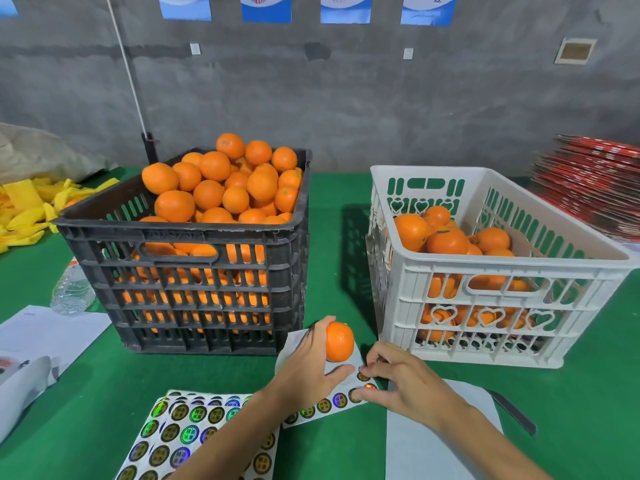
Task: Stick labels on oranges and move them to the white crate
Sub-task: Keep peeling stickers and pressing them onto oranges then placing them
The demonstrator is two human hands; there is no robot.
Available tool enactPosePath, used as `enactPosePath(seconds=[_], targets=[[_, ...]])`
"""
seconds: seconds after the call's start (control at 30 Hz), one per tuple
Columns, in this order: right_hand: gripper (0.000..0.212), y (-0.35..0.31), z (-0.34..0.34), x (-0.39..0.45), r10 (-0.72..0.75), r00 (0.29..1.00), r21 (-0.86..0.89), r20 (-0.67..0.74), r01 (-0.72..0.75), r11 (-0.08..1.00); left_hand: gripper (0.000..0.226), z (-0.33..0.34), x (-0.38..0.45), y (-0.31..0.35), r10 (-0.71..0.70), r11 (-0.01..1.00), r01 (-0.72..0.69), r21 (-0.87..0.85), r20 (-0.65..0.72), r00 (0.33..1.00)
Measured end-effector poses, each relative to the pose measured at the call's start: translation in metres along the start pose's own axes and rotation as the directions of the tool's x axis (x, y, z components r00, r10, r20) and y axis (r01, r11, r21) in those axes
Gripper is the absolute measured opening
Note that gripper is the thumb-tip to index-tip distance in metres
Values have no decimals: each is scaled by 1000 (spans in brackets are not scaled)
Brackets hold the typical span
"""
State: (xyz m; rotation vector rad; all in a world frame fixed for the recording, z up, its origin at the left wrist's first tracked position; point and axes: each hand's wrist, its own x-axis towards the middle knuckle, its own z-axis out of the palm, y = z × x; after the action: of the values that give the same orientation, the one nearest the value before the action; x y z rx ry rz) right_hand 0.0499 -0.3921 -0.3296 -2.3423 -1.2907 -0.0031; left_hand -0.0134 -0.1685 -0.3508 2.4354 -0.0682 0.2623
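The left hand (311, 365) gripped an orange (339, 342); the right hand (403, 379) fingers pinched a sticker (363, 376) near the table's (329, 195) front edge.

2 bare forearms — no sleeves, rings or watch — left hand (313, 367), right hand (403, 382).

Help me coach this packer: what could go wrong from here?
The right hand is picking at a label on the nearly used-up sticker sheet; it may tear or fold onto itself. The left hand holds the orange with fingertips only, so it could slip while the label is pressed on.
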Motion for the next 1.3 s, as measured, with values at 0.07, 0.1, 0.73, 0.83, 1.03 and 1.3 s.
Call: enactPosePath(seconds=[0.07,0.1,0.73,0.83,1.03,1.3], targets=[[61,0,2,0,-24,1000,7,-13,25,1000,85,0,-1,0,-5,1000,5,-16,5,1000],[58,0,3,0,-32,999,16,-20,32,999,84,0,-1,0,-3,1000,3,-15,0,1000],[10,0,15,4,220,974,437,-59,-174,883,77,-4,-3,0,-5,999,4,39,25,1000],[11,-2,15,1,196,978,386,-68,-155,910,77,-3,-3,1,-18,999,16,45,36,999],[15,-32,6,12,269,854,138,-445,-232,963,76,-3,-2,0,-51,998,52,-23,39,998],[24,-71,-19,33,-106,820,-308,-562,-89,947,77,-23,6,22,-41,952,15,-306,-77,996]])
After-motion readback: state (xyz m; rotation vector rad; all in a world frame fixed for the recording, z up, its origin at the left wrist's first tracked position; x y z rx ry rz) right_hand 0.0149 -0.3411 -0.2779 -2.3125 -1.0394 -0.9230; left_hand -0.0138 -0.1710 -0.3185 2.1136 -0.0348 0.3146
